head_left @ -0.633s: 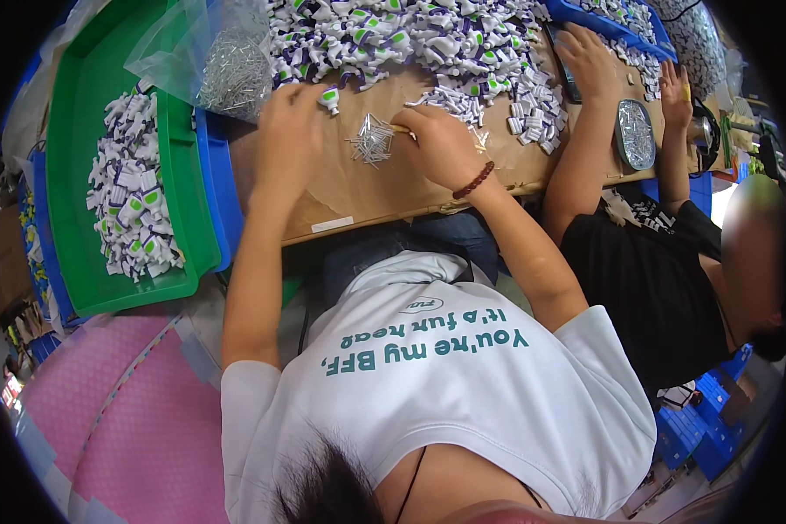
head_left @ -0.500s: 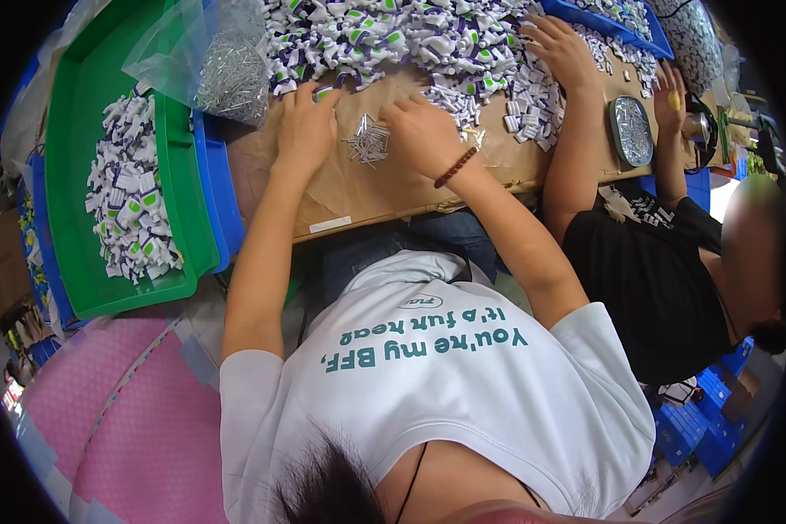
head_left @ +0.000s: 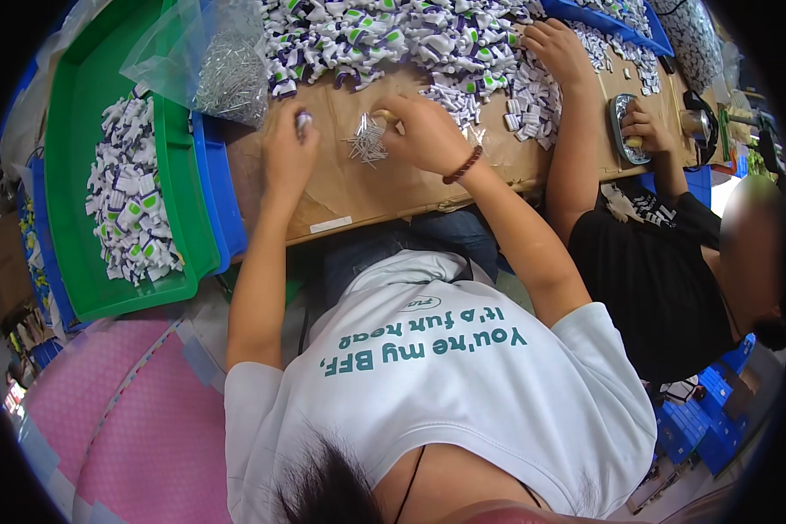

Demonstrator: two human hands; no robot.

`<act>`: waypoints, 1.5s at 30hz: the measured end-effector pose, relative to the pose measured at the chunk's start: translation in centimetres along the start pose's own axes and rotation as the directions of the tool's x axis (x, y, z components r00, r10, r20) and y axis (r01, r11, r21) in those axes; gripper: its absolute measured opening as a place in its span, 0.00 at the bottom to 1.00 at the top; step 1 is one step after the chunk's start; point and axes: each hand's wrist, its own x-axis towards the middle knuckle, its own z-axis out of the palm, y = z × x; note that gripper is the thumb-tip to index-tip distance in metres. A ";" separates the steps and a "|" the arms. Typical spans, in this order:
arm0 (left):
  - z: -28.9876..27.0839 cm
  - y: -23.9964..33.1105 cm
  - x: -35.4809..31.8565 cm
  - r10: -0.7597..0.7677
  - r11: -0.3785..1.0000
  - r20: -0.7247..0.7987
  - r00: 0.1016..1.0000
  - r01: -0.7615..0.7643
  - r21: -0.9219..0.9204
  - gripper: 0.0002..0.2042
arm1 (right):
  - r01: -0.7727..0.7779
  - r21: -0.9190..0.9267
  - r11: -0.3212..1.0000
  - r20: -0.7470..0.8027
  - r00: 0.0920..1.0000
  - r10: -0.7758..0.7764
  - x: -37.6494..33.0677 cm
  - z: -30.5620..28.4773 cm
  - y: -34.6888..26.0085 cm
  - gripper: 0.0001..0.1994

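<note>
A small white and purple plastic piece [head_left: 303, 120] is pinched in my left hand [head_left: 286, 155], just above the brown-covered table. To its right lies a loose pile of thin silver metal pins [head_left: 365, 141]. My right hand [head_left: 430, 135] curls over the right side of that pile, its thumb and forefinger bent together. Something yellowish covers a fingertip there, and whatever the fingertips pinch is too small to make out. Beyond both hands spreads a large heap of white, purple and green plastic pieces [head_left: 358, 39].
At left, a green tray [head_left: 179, 196] holds similar pieces beside a clear bag of pins [head_left: 231, 79]. Smaller white parts [head_left: 533, 109] lie right of my right hand. A co-worker's arm [head_left: 576, 131] reaches in at right, near a metal dish of pins [head_left: 618, 118].
My left hand has drawn back from the heap with a plastic piece in it. My right hand's fingers have bent over the pins. The co-worker's other hand has come down to the dish.
</note>
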 end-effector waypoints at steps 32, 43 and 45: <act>-0.7 9.1 -5.5 -0.160 0.324 0.390 0.907 0.422 -0.847 0.11 | -0.062 0.681 0.730 -0.165 0.958 0.236 -4.9 0.7 -3.1 0.06; -0.2 7.6 -5.2 -0.268 0.288 0.381 0.885 0.451 -0.844 0.11 | -0.046 -0.408 0.912 -0.253 0.965 -0.065 0.2 -0.2 4.0 0.07; -0.2 7.6 -5.3 -0.246 0.313 0.392 0.886 0.456 -0.833 0.11 | -0.025 -0.532 0.846 -0.171 0.982 -0.079 1.3 0.3 4.4 0.08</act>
